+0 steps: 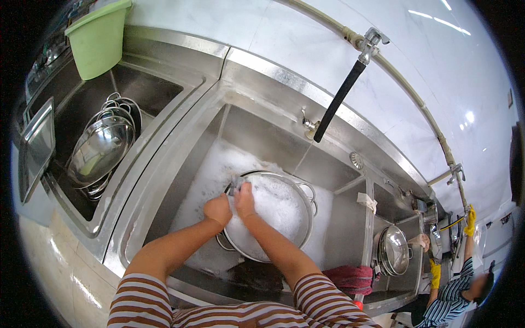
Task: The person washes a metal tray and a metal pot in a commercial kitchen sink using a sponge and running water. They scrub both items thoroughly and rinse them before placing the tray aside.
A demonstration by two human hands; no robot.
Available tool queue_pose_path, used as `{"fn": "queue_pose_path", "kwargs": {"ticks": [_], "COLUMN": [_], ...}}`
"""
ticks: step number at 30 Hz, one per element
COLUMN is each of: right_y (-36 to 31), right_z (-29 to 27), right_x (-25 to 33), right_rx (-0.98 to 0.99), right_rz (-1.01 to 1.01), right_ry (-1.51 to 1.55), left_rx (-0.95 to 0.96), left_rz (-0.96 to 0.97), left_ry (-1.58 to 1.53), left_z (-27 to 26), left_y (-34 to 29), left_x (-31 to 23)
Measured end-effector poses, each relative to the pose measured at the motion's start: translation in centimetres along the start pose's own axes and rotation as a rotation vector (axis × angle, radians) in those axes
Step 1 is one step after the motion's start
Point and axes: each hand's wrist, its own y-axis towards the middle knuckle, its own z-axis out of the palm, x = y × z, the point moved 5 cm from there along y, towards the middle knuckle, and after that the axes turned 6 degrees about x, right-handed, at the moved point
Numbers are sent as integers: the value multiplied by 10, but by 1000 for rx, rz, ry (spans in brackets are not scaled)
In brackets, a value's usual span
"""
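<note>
A round steel pot [309,229] with loop handles stands in the sudsy sink [262,128], with white foam [276,210] filling much of it. My left hand [217,209] is closed in a fist at the pot's left rim; a bit of dark metal shows above the fist, but I cannot make out what it belongs to. Right beside it, my right hand [244,200] pinches a grey scrubber [236,184] against that metal, above the foam. Fingertips of both hands are partly hidden.
In the left basin lie stacked steel pans [101,150], a green bucket [98,41] and a leaning metal tray [38,147]. A black hose [340,101] hangs over the sink's back edge. At right are a red cloth [350,279], steel bowls [395,250] and a yellow-gloved person [451,295].
</note>
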Motion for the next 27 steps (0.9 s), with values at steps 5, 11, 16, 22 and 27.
{"fn": "queue_pose_path", "kwargs": {"ticks": [5, 11, 16, 22, 27], "right_y": [29, 49, 28, 36, 20], "right_z": [-23, -106, -129, -74, -25], "right_x": [-46, -60, -74, -48, 13], "right_rx": [45, 143, 5, -286, -151], "right_rz": [30, 314, 406, 372, 164], "right_ry": [-336, -689, -749, -404, -33], "left_rx": [33, 10, -27, -24, -14], "left_rz": [67, 84, 125, 129, 78], "left_ry": [55, 20, -18, 12, -26], "left_z": [-6, -1, -6, -3, -9], "left_y": [-3, -3, -3, -1, -2], "left_x": [-9, -10, -13, -12, -8]}}
